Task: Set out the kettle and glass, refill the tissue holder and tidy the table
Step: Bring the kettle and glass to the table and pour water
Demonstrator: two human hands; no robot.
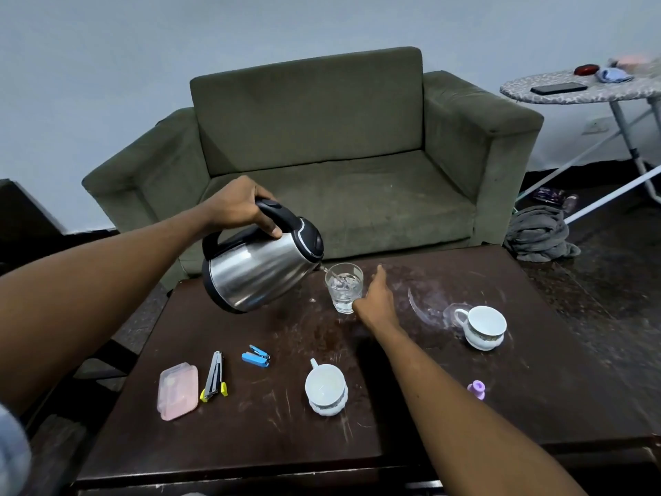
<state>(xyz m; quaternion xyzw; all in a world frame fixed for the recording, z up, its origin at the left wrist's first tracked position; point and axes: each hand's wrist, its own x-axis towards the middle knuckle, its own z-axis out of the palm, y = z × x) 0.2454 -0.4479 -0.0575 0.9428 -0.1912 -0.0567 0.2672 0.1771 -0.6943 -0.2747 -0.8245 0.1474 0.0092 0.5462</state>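
At frame centre, the kettle (259,272) is gripped by its black handle in the left hand (238,209) and tilted, spout over the glass (344,288). The glass is steadied on the table (411,417) by the right hand (375,302), fingers loosely wrapped around it.

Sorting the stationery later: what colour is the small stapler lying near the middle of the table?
The stapler is bright blue, seen in the head view.

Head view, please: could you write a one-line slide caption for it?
Left hand tilts the steel kettle, pouring water into the glass steadied by the right hand on a dark table.
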